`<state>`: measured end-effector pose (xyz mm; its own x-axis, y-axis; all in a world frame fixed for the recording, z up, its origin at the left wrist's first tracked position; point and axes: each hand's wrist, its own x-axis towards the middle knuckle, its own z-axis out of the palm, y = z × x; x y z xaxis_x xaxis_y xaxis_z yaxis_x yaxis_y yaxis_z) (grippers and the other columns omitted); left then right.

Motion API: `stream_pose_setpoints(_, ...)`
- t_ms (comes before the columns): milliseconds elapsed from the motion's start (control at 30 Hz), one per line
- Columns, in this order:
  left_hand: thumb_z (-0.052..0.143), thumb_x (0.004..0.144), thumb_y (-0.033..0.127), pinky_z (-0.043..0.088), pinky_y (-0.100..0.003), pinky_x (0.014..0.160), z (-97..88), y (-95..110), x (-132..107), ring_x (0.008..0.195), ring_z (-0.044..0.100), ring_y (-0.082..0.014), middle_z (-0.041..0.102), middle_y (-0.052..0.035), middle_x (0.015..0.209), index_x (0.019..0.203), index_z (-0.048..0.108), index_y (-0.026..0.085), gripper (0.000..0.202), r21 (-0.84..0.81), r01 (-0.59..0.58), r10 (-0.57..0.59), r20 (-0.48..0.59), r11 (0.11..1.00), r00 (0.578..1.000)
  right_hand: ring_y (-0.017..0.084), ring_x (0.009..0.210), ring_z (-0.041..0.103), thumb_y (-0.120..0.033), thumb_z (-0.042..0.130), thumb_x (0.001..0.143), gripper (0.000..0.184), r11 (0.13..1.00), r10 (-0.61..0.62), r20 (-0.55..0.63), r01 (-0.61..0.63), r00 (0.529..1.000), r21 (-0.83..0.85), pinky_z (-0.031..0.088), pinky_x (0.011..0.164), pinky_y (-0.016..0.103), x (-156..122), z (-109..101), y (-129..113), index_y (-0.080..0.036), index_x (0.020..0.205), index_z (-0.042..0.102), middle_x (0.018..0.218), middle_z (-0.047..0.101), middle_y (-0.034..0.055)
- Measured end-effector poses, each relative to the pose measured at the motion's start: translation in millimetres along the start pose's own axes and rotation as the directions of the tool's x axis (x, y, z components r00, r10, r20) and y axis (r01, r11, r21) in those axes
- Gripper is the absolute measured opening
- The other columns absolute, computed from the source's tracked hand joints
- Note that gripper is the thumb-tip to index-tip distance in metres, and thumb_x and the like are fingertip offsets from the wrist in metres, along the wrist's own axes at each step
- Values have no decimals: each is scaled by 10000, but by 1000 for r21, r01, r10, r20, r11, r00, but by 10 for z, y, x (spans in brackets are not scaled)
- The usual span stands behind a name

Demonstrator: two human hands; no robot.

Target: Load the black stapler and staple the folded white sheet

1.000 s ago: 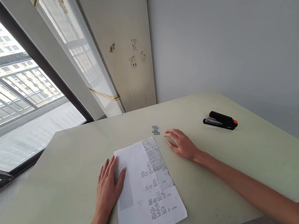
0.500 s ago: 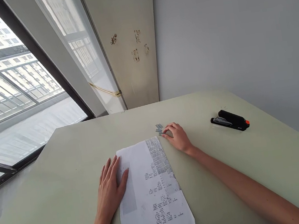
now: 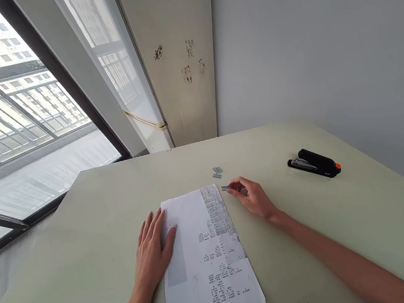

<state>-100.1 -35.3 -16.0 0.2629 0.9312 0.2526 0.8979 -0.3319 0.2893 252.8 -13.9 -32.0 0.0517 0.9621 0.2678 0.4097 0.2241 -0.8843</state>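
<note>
My left hand (image 3: 152, 254) lies flat on the left edge of the printed paper (image 3: 198, 294), fingers stretched out. Between the thumb and fingertips of my right hand (image 3: 253, 197) is a small grey strip of staples (image 3: 224, 188), just off the paper's top right corner. A few more staple strips (image 3: 216, 171) lie loose on the table beyond it. A dense block of small grey marks covers the paper's upper right edge; I cannot tell whether they are staples. Over to the right rests a black stapler (image 3: 313, 163) with a red tip, its top part raised from the base.
The pale green table (image 3: 69, 252) reaches to a grey wall (image 3: 315, 43) at the right. Behind it stands a cream panel (image 3: 182, 98) with brown stained patches. A large window (image 3: 21, 112) with a dark frame is at the left.
My right hand has drawn one staple strip away from the loose pile, toward me and slightly right. My left hand stays on the paper. The view has shifted slightly.
</note>
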Motion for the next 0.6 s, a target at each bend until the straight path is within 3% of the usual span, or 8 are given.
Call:
stream_pose_setpoints(367, 425, 1070, 561, 316, -585, 1266, 19, -18, -3, 1573, 319, -322, 465, -46, 1639, 1594, 414, 259, 606, -11, 4, -4, 0, 1000, 1000, 208, 815, 713, -560, 632, 975, 330, 998, 36, -30, -34, 999, 43, 599, 784, 371, -47, -20, -13, -236, 1022, 682, 980, 775, 62)
stream_pose_setpoints(600, 423, 1070, 559, 311, -573, 1273, 1, -7, 3, 1574, 321, -309, 468, -37, 1637, 1582, 425, 257, 594, -4, 9, -9, 9, 1000, 1000, 214, 860, 745, -523, 598, 1004, 332, 1000, 22, -41, -22, 999, 12, 618, 816, 379, -42, -15, 72, -236, 1126, 711, 1036, 786, 73)
